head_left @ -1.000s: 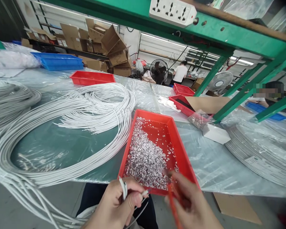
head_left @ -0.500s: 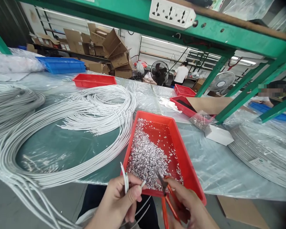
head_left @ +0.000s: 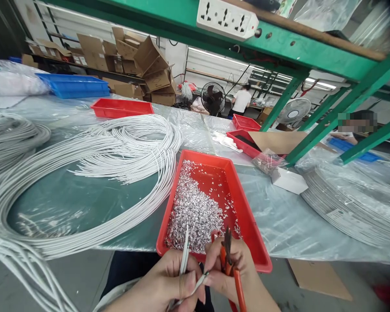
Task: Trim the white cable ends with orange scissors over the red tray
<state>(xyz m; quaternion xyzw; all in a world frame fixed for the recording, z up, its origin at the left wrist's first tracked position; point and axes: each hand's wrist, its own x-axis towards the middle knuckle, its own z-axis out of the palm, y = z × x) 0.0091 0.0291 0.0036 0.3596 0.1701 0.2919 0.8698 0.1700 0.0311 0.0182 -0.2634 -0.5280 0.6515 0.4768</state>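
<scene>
We see a thin white wire point(head_left: 184, 255) pinched in the left hand point(head_left: 164, 284), whose fingers point(head_left: 188, 284) are clamped tight on it, and one end of the wire sticks up in front of the near edge of the red tray point(head_left: 247, 225). A second wire end pokes out sideways to the right hand point(head_left: 234, 275), and the fingertips of that hand are closed on its tip. The right hand also holds the orange pliers point(head_left: 229, 264), with its fingers wrapped shut around the handles and the dark tip pointing up. A moment ago the two hands were apart, with the pliers tilted to the side; now the hands have come together and touch, and the pliers stand almost straight up. The wire end that leaned left before now stands nearly upright. Both hands are low at the near edge of the tabletop point(head_left: 84, 199), just in front of the tray. The tray is full of little shiny metal bits point(head_left: 195, 212). To the left lies a big loop of white wires point(head_left: 117, 147) on the clear plastic sheet. Farther back sit another red tray point(head_left: 121, 107) and a blue tray point(head_left: 73, 84). To the right lies a small white box point(head_left: 289, 180). Above hangs a white power strip point(head_left: 227, 18) on a green frame point(head_left: 312, 47).
</scene>
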